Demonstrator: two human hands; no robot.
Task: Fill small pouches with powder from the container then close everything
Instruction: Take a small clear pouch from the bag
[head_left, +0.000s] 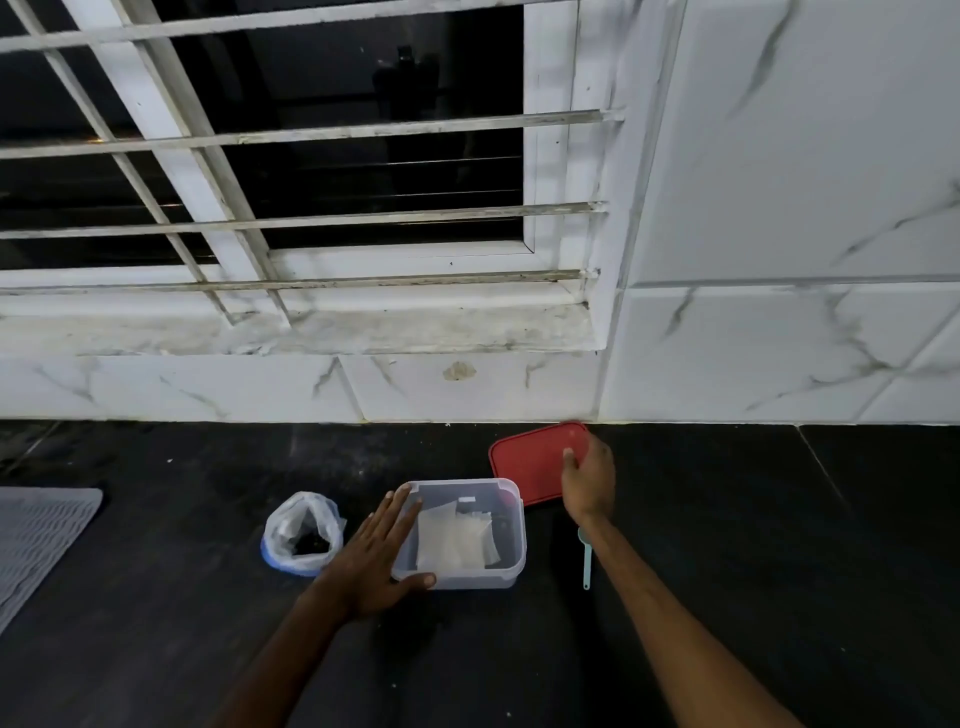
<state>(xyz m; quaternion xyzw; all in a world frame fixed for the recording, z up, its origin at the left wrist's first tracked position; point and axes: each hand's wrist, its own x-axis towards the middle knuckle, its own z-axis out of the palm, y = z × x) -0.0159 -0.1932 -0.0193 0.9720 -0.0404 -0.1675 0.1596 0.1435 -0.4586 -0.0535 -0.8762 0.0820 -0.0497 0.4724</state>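
A clear plastic container (511, 540) stands open on the dark counter, with several small pale pouches (453, 538) lying inside. My left hand (382, 556) lies flat against its left wall, fingers straight, thumb along the front rim. A red lid (527, 465) lies flat behind the container by the wall. My right hand (587, 480) rests on the lid's right edge, fingers over its top; the grip itself is hidden. A plastic bag (301, 532) with dark powder inside stands open to the left. A pale blue spoon (586, 558) lies partly under my right forearm.
The dark counter (779, 545) ends at a white marble-tiled wall (779, 208) just behind the lid. A barred window with a sill (311, 332) sits above. A grey ribbed mat (36, 540) lies at the counter's left edge.
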